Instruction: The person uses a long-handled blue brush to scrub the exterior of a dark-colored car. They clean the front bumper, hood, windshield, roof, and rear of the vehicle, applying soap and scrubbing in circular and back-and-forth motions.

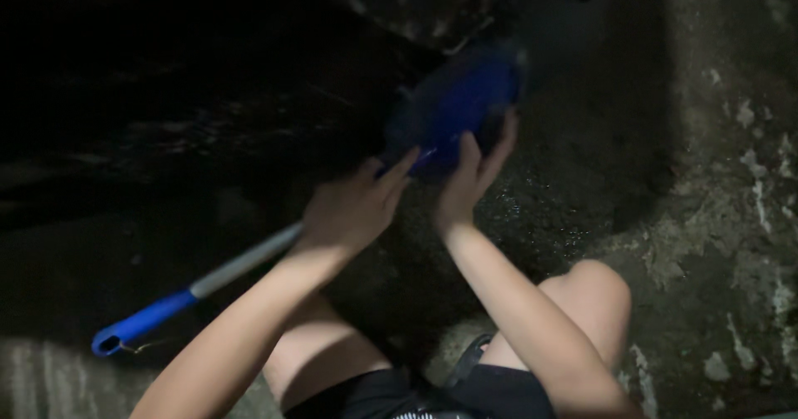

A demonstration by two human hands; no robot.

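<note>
At 12 o'clock of centre, the blue brush head (pixel 461 103) is gripped by the right hand (pixel 472 174), fingers curled on its lower edge, while the left hand (pixel 349 211) clasps the metal shaft (pixel 245 261) beside it; dark wall crowds 10 o'clock, whereas concrete floor (pixel 715 244) lies open toward 3 o'clock, so repositioning looks easiest there.

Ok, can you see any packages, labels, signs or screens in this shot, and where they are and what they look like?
None that can be made out; the scene is dark and blurred.
Both the left hand and the right hand are on the blue head of a long-handled tool, whose grey shaft with a blue grip runs to the lower left, above a rough concrete floor.
</note>
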